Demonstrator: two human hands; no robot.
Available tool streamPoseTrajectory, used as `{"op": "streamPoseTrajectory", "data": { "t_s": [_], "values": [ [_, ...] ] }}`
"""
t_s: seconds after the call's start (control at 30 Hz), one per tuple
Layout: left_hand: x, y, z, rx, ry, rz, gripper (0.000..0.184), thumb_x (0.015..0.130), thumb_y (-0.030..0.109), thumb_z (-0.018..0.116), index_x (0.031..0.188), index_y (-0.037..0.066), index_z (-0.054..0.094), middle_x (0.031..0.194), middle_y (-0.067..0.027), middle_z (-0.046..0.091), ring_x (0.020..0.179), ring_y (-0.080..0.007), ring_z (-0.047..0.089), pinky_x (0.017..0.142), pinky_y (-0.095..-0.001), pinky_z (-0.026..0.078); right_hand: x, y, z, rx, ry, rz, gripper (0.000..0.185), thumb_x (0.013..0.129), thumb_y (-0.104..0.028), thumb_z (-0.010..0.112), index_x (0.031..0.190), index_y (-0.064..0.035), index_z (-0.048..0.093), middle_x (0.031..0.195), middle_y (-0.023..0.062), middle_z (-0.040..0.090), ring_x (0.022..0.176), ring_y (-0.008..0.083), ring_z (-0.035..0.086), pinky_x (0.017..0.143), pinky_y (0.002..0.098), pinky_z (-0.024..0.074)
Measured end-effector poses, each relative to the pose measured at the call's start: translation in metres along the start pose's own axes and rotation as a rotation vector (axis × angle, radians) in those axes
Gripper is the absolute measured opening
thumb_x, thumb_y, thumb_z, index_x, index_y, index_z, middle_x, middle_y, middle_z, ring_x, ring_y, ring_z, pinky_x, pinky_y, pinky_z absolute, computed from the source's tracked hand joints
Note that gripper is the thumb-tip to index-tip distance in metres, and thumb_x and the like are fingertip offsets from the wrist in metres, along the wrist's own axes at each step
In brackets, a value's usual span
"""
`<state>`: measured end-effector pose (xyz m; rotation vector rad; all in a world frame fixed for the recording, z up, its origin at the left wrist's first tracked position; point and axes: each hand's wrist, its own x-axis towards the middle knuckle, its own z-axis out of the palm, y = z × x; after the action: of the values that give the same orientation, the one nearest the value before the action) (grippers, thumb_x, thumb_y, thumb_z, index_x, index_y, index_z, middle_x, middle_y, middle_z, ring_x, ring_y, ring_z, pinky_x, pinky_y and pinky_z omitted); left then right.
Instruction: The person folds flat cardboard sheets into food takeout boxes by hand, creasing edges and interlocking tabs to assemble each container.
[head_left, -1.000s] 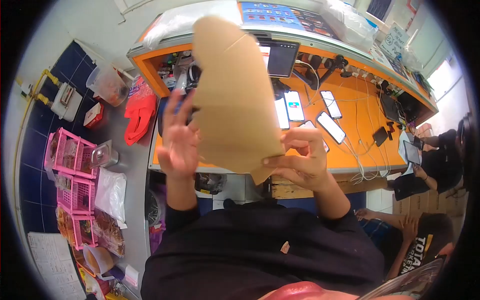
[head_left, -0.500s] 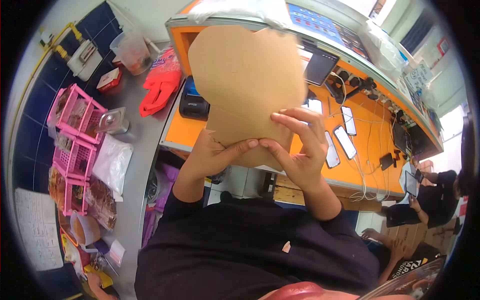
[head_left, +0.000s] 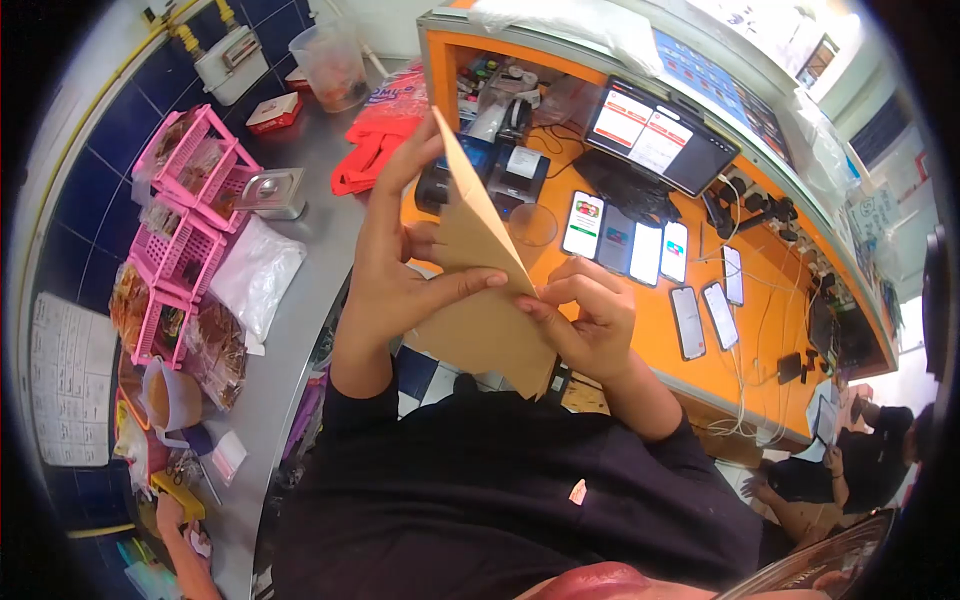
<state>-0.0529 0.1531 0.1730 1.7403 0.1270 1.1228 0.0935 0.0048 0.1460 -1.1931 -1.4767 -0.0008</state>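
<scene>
A brown cardboard sheet [head_left: 490,335] is held up in front of my chest, over the gap between the two counters. It is turned nearly edge-on, with its upper part rising to a narrow point and a lower part slanting toward me. My left hand [head_left: 390,265] grips the left side, thumb across the near face and fingers behind. At the right edge, my right hand [head_left: 585,315] pinches the sheet between thumb and curled fingers. Whether it is one folded layer or several, I cannot tell.
On the orange desk [head_left: 660,370] lie several phones [head_left: 583,225], cables and a monitor [head_left: 660,135]. The steel counter [head_left: 290,320] at left bears pink baskets [head_left: 190,250], a white plastic bag [head_left: 257,275] and a red bag [head_left: 380,145]. Another person's hand [head_left: 170,515] shows lower left; people sit at right.
The sheet has swung from facing me broadly to nearly edge-on. My left hand has risen along its left side. The view has shifted, showing more of the desk, monitor and phones.
</scene>
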Motion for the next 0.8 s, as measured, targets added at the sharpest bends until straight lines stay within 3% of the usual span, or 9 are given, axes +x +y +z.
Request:
{"op": "streamPoseTrajectory", "data": {
  "t_s": [0.1, 0.17, 0.23, 0.3, 0.37, 0.47, 0.6, 0.8],
  "values": [
    [0.001, 0.009, -0.013, 0.087, 0.003, 0.114, 0.114, 0.055, 0.011, 0.093, 0.148, 0.006, 0.027, 0.156, -0.0157, 0.023, 0.104, -0.0194, 0.065, 0.071, -0.0250, 0.060, 0.004, 0.001, -0.003, 0.016, -0.134, -0.022, 0.016, 0.073, -0.003, 0.080, 0.074, -0.0004, 0.064, 0.066, 0.0075, 0.060, 0.057, 0.0171, 0.056, 0.051, 0.0294, 0.0407],
    [-0.003, 0.024, -0.016, 0.028, 0.010, 0.030, 0.086, 0.060, 0.009, 0.091, 0.135, 0.005, 0.051, 0.138, -0.0151, 0.051, 0.089, -0.0173, 0.068, 0.067, -0.0230, 0.057, 0.008, 0.002, -0.004, 0.021, -0.197, -0.053, 0.014, 0.073, -0.003, 0.079, 0.075, -0.0010, 0.065, 0.067, 0.0072, 0.060, 0.058, 0.0170, 0.056, 0.051, 0.0298, 0.0409],
    [-0.004, 0.015, -0.034, 0.290, -0.200, 0.241, 0.061, 0.063, 0.008, 0.088, 0.118, 0.004, 0.063, 0.117, -0.0126, 0.063, 0.083, -0.0173, 0.068, 0.065, -0.0246, 0.055, 0.010, 0.003, -0.007, -0.041, -0.239, -0.058, 0.013, 0.073, -0.005, 0.079, 0.076, -0.0028, 0.067, 0.068, 0.0061, 0.057, 0.060, 0.0202, 0.056, 0.052, 0.0326, 0.0413],
    [-0.003, 0.013, -0.042, 0.424, -0.280, 0.280, 0.040, 0.065, 0.007, 0.086, 0.102, 0.003, 0.071, 0.100, -0.0101, 0.069, 0.080, -0.0171, 0.069, 0.064, -0.0265, 0.054, 0.013, 0.002, -0.011, -0.072, -0.252, -0.065, 0.012, 0.074, -0.007, 0.078, 0.077, -0.0039, 0.067, 0.069, 0.0058, 0.054, 0.062, 0.0227, 0.056, 0.053, 0.0350, 0.0418],
    [-0.011, 0.018, -0.035, 0.432, -0.232, 0.134, 0.024, 0.067, 0.007, 0.085, 0.088, 0.004, 0.075, 0.085, -0.0075, 0.070, 0.080, -0.0168, 0.068, 0.064, -0.0287, 0.053, 0.016, 0.000, -0.011, -0.061, -0.244, -0.063, 0.011, 0.075, -0.009, 0.077, 0.077, -0.0042, 0.067, 0.069, 0.0063, 0.053, 0.063, 0.0247, 0.055, 0.055, 0.0370, 0.0424],
    [-0.009, 0.024, -0.019, 0.509, -0.244, 0.116, 0.028, 0.067, 0.008, 0.085, 0.092, 0.005, 0.075, 0.085, -0.0073, 0.070, 0.078, -0.0169, 0.069, 0.065, -0.0283, 0.053, 0.012, 0.002, -0.012, -0.119, -0.272, -0.087, 0.015, 0.073, -0.011, 0.080, 0.077, -0.0052, 0.067, 0.068, 0.0055, 0.053, 0.061, 0.0225, 0.054, 0.053, 0.0331, 0.0406],
    [-0.017, 0.008, -0.011, 0.481, -0.303, 0.125, 0.024, 0.072, 0.008, 0.080, 0.094, 0.005, 0.074, 0.085, -0.0075, 0.071, 0.073, -0.0186, 0.070, 0.062, -0.0275, 0.054, 0.008, 0.003, -0.017, -0.163, -0.237, -0.060, 0.013, 0.074, -0.011, 0.079, 0.078, -0.0059, 0.067, 0.068, 0.0060, 0.053, 0.062, 0.0234, 0.053, 0.055, 0.0346, 0.0418],
    [-0.010, -0.004, 0.003, 0.518, -0.374, 0.263, 0.014, 0.077, 0.011, 0.075, 0.090, 0.006, 0.073, 0.085, -0.0057, 0.071, 0.072, -0.0184, 0.070, 0.060, -0.0282, 0.054, 0.003, 0.005, -0.034, -0.187, -0.284, 0.042, 0.014, 0.075, -0.010, 0.078, 0.077, -0.0041, 0.066, 0.069, 0.0065, 0.055, 0.063, 0.0234, 0.055, 0.056, 0.0350, 0.0431]
  ]
}}
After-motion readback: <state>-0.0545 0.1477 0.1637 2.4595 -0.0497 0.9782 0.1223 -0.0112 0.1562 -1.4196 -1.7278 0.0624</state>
